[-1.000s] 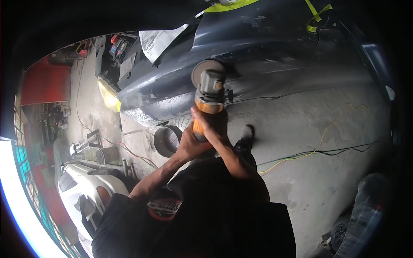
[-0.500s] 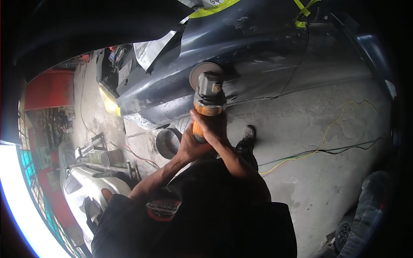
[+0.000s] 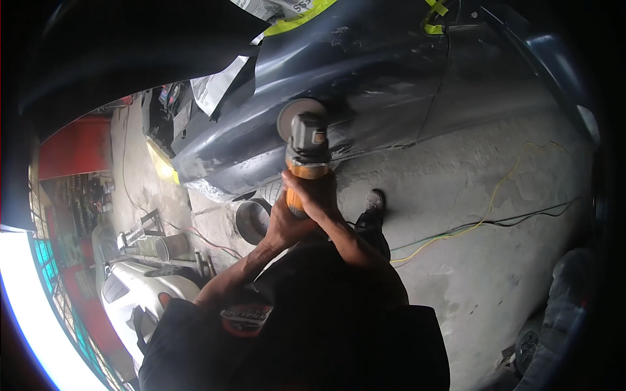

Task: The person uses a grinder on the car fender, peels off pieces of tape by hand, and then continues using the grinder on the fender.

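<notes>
Both hands grip an orange and grey power polisher (image 3: 305, 151) held out in front of me. My left hand (image 3: 285, 227) wraps the lower part of its orange body, and my right hand (image 3: 315, 193) clasps the handle just above. The round pad (image 3: 295, 115) presses against the dark blue car body panel (image 3: 365, 91), which shows dull sanded patches. Newspaper (image 3: 215, 83) and yellow-green masking tape (image 3: 297, 18) cover parts of the car above.
A grey round bucket (image 3: 253, 220) stands on the concrete floor by the car. Yellow and dark cables (image 3: 482, 225) trail across the floor at right. A white car bumper (image 3: 134, 293) lies at lower left. My shoe (image 3: 373, 202) is near the panel.
The polisher and both hands have shifted slightly left and down along the panel; the view has tilted, bringing more of the car into sight.
</notes>
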The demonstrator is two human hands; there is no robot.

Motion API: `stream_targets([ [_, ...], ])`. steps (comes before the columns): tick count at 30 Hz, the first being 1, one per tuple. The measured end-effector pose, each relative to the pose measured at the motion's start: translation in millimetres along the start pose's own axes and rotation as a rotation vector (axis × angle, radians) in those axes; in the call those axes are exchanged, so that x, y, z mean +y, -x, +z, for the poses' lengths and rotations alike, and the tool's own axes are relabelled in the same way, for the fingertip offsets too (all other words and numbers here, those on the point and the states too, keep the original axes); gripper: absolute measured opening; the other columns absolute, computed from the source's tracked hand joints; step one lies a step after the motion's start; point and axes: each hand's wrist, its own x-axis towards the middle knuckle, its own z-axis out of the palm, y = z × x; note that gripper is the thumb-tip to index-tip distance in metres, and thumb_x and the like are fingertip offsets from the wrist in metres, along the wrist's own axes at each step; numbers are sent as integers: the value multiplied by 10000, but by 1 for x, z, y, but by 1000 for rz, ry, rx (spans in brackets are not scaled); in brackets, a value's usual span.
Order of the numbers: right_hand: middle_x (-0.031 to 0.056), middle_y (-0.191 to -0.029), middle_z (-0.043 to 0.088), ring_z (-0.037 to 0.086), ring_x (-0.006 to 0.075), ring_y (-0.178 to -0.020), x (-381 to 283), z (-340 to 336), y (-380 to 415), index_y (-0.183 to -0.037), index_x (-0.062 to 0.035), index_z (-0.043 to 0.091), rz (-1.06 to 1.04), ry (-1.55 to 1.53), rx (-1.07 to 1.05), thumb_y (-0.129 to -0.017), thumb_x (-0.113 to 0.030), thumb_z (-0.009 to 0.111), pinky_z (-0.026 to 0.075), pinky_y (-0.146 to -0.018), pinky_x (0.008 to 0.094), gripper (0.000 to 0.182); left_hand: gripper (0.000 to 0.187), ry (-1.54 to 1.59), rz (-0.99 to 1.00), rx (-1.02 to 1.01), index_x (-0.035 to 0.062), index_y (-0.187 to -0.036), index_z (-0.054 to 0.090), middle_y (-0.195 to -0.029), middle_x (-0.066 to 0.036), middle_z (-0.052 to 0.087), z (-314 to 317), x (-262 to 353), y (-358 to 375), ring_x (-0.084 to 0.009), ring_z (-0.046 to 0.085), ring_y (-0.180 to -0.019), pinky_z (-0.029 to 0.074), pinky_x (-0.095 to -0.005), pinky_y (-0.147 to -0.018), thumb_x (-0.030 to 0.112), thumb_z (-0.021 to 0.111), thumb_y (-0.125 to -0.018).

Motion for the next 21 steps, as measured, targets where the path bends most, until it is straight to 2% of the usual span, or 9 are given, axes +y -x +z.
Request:
stream_targets([
  [4,68,-849,707,698,148,-765,5,8,5,-1027,10,653,36,-21,-84,-835,-213,795,562,-721,322,327,834,30,35,9,-33,-1351,424,-1223,-184,637,-4,-1,13,-260,647,-1148,525,-378,-948,209,878,-694],
  [6,92,-992,718,704,183,-890,23,-3,-2,-1117,-6,635,95,-69,-54,-788,-237,851,564,-806,348,456,825,-24,58,11,-35,-1340,431,-1208,-191,643,2,4,5,-268,658,-1128,530,-383,-936,206,878,-689],
  [8,80,-848,697,713,178,-770,9,-15,-7,-1018,25,654,6,-97,43,-871,-204,784,580,-717,324,302,804,-46,36,-8,-36,-1323,438,-1177,-200,653,11,21,-9,-292,673,-1094,538,-391,-913,200,873,-689],
  [10,90,-856,697,714,192,-770,-14,-26,-11,-1013,32,652,48,-160,1,-873,-208,787,589,-726,338,309,804,-152,139,-3,-37,-1322,437,-1165,-203,654,15,28,-21,-306,674,-1091,538,-392,-906,203,874,-691],
  [13,63,-824,704,700,157,-751,-7,-18,-8,-1010,12,653,23,-125,-9,-836,-222,809,567,-713,326,331,833,-70,29,-15,-32,-1349,413,-1233,-213,624,10,23,-12,-309,647,-1150,525,-403,-938,209,876,-699],
  [15,76,-876,715,700,160,-783,-2,-13,-4,-1038,4,650,58,-130,-100,-819,-235,819,563,-731,328,366,871,-59,165,19,-25,-1386,387,-1315,-209,577,8,17,-4,-303,608,-1215,505,-405,-979,215,877,-707],
  [18,65,-828,713,702,158,-745,0,-13,-2,-1050,5,654,-75,-65,18,-823,-254,816,565,-736,327,380,897,-139,247,49,-26,-1407,376,-1346,-206,555,13,16,-6,-299,589,-1244,499,-400,-994,224,880,-708],
  [20,54,-782,707,700,149,-701,-8,-27,-6,-985,3,673,80,-163,14,-834,-247,816,566,-703,314,326,859,-125,21,-14,-46,-1366,406,-1240,-228,621,18,29,-12,-329,647,-1158,523,-407,-948,236,879,-706],
  [21,51,-762,702,699,140,-686,-10,-30,-10,-916,0,685,10,-218,34,-846,-220,813,563,-664,298,263,846,-131,82,-14,-49,-1354,413,-1213,-231,631,21,31,-19,-336,657,-1135,527,-409,-937,237,878,-708],
])
